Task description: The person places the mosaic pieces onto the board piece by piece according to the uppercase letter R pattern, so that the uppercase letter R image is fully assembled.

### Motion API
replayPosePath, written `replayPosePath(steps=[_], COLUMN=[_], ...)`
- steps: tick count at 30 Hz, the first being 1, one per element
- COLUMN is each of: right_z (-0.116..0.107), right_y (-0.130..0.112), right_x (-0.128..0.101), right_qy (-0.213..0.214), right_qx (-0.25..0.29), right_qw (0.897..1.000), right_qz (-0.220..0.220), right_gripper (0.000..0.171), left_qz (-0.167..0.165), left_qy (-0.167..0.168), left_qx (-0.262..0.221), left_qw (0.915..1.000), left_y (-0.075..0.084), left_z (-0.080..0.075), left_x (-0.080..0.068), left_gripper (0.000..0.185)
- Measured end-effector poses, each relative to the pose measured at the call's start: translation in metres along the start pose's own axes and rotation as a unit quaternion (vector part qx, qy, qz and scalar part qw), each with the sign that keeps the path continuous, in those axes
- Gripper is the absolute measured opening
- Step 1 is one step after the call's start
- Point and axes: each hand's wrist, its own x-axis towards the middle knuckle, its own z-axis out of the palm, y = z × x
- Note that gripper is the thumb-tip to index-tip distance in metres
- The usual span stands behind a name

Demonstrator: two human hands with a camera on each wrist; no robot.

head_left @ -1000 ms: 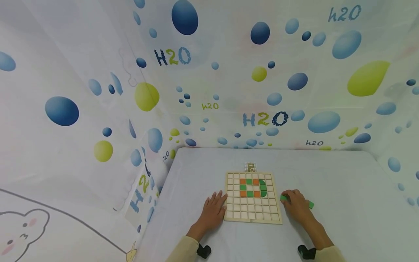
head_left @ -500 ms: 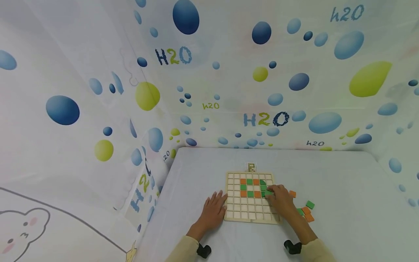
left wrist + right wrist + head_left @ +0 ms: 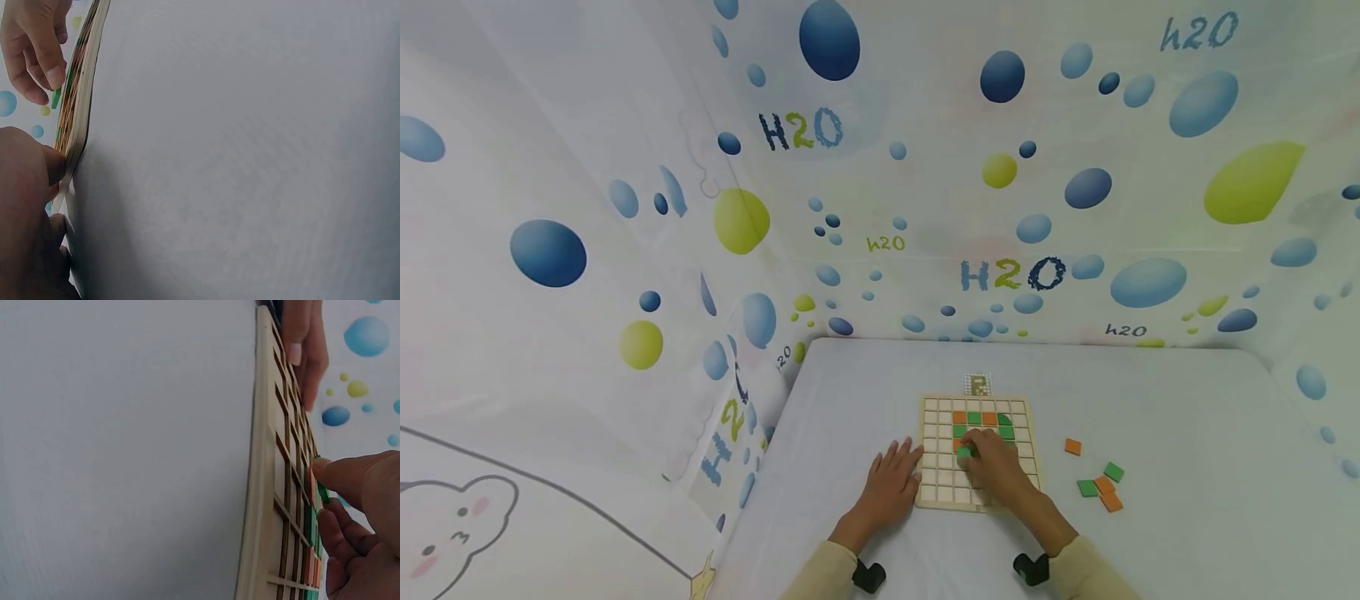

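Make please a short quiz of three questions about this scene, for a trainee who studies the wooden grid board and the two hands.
1. True or false: the right hand pinches a green tile over the wooden grid board.
2. Which hand rests at the board's left edge?
A. left hand
B. right hand
C. neither
3. Fill in: the loose tiles on the table to the right of the board are green and ____.

Key: 1 true; 2 A; 3 orange.

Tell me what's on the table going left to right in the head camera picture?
left hand → wooden grid board → right hand pinching a green tile → lone orange tile → small pile of green and orange tiles.
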Motion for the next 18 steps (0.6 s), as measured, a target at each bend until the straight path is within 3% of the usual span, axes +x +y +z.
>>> replayPosePath(steps=[6,18], right_z=[0.009,0.012], right_y=[0.002,0.001], right_x=[-0.002,-0.005], right_qy=[0.015,0.023], right_qx=[-0.028,-0.052], right_qw=[0.998,0.996], right_qz=[-0.052,-0.062], right_gripper=[0.016,0.013], left_qz=[-0.017,0.000], left_qy=[-0.016,-0.002], left_qx=[0.016,0.001], left_qw=[0.9996,1.0000], left_y=[0.002,0.002], left_z=[-0.002,-0.003], left_x=[0.000,0.000], left_gripper=[0.049,0.048])
